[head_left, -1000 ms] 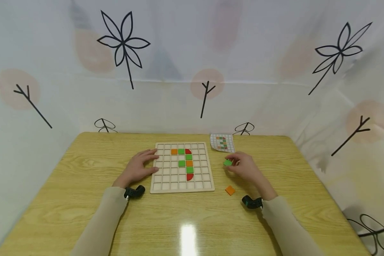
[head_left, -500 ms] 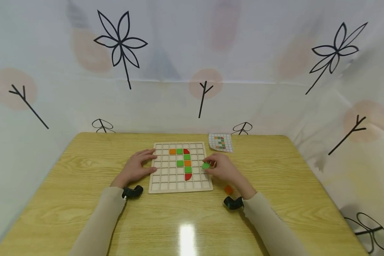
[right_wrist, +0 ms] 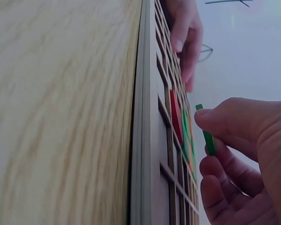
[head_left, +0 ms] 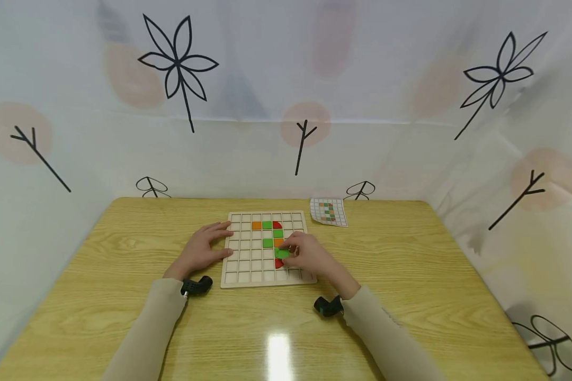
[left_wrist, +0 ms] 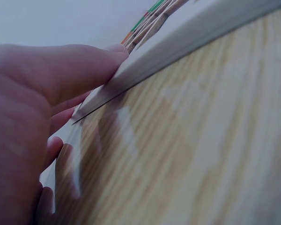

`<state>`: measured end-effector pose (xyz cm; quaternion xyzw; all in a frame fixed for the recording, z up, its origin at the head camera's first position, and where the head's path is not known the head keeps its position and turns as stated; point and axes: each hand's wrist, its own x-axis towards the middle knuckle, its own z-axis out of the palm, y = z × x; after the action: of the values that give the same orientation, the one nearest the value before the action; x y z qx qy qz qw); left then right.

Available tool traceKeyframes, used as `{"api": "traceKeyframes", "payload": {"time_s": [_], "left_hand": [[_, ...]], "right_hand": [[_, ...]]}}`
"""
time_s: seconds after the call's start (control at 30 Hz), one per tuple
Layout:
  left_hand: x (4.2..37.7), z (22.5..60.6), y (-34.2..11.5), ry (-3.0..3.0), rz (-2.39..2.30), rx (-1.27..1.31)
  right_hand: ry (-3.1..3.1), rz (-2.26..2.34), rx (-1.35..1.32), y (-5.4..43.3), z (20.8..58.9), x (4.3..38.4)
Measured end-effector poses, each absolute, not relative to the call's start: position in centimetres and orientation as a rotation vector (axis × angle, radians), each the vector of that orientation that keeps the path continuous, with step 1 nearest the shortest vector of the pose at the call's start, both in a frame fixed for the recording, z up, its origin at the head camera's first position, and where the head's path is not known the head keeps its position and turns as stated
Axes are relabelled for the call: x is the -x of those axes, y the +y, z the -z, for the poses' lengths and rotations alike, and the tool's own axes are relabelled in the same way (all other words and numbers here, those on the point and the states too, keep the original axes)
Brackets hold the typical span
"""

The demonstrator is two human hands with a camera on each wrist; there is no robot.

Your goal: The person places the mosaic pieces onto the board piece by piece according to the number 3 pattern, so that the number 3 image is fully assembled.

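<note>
A square wooden grid board (head_left: pixel 233 277) lies on the table. Along its left edge rests my left hand (head_left: pixel 202 247), fingers spread and relaxed; its thumb (left_wrist: pixel 89 65) touches the board's side. My right hand (head_left: pixel 310 257) pinches a green square tile (right_wrist: pixel 208 140) between thumb and fingers, close over the board's grid. The tile covers part of the column of coloured pieces in the head view. In the grid sit an orange tile (head_left: pixel 256 225), a green tile (head_left: pixel 267 225), a red quarter-round piece (head_left: pixel 277 225) and several more, including a lower red piece (head_left: pixel 278 263) partly hidden by my fingers.
Behind the board to the right lies a paper card (head_left: pixel 329 212) printed with a coloured grid pattern. The wooden table (head_left: pixel 171 338) reaches back to a white cloth (head_left: pixel 248 164) with plant drawings. My right arm hides the loose orange tile seen earlier.
My right hand has carried the green tile leftward from the table beside the board to over the coloured column. My left hand has stayed at the board's edge.
</note>
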<state>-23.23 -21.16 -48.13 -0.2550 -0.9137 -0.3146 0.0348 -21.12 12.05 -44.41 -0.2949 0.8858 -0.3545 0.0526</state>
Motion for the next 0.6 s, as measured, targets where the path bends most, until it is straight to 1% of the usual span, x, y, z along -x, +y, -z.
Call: {"api": "traceKeyframes", "payload": {"time_s": [0.4,0.6], "left_hand": [[23.2,48.1,-21.2,-2.811,0.985,0.782],[23.3,48.1,-21.2,-2.815,0.961,0.785]], "right_hand": [[2.599,1.035,0.944,9.8,45.1,20.6],[2.549,1.111,0.88,10.0,45.8,20.8]]}}
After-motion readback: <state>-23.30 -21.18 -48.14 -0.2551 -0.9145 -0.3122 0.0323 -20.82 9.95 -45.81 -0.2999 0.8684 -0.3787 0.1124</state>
